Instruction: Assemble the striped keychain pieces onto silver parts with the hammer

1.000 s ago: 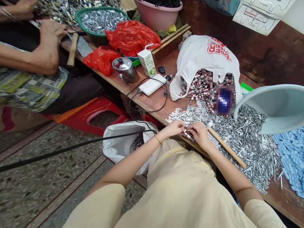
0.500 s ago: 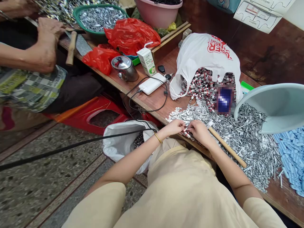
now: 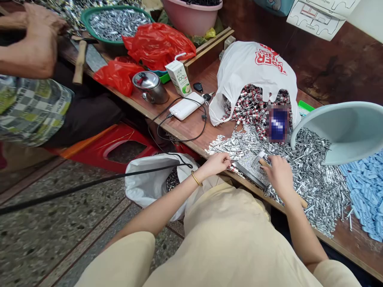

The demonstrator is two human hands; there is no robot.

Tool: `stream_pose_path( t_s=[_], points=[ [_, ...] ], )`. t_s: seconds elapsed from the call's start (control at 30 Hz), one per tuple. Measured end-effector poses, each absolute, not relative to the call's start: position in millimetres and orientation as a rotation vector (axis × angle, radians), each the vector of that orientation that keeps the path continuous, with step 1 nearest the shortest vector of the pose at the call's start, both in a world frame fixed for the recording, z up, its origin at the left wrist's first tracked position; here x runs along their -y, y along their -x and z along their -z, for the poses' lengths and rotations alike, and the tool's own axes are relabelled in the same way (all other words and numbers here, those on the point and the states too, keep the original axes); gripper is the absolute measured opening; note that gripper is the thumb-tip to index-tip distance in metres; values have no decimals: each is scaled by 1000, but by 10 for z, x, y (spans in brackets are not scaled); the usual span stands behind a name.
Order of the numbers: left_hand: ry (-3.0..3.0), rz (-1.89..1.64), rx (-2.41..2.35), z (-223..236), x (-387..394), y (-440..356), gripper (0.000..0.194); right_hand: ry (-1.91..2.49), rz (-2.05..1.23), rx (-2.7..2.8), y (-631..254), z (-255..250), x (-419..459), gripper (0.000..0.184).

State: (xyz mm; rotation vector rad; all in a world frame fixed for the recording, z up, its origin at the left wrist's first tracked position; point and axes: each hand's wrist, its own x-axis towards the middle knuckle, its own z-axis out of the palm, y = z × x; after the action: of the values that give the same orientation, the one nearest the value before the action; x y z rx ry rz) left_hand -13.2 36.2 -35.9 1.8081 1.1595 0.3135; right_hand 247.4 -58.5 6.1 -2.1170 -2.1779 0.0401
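At the table's front edge my left hand is closed in a pinch by a small red-and-silver metal fitting; its fingertips hide part of it. My right hand has its fingers around the wooden handle of a small hammer, whose pale head points to the left. Between the two hands runs a dark metal bar along the edge. Loose silver metal pieces are heaped around and beyond the right hand.
A white bag spills red-and-silver fittings at the back. A tipped grey basin and blue pieces lie to the right. A power bank with a cable, a steel cup and a drink carton stand left. Another person's arm is far left.
My right hand has left the fitting and moved right onto the hammer's handle, uncovering the dark bar. My left hand stays by the fitting. The view has shifted slightly.
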Motion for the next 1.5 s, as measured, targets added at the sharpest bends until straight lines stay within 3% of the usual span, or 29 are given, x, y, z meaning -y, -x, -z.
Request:
stream_pose_path(
  t_s=[0.2,0.33,0.53,0.97,1.5],
  points=[
    [-1934,-228,-1198,223,-333,84,15,2178,-154,2277,-2910,102,866,16],
    [-1942,-210,-1231,197,-323,63,16,2021,-153,2232,-2813,-51,846,25],
    [-1968,-191,-1270,162,-300,48,13,1879,-593,2319,-2422,-396,845,35],
    [-1974,-222,-1270,203,-280,60,14,1968,-430,2605,-2174,-515,782,46],
    [-1738,-352,-1159,392,-318,126,9,1991,-348,2675,-2105,-335,809,42]
  ],
)
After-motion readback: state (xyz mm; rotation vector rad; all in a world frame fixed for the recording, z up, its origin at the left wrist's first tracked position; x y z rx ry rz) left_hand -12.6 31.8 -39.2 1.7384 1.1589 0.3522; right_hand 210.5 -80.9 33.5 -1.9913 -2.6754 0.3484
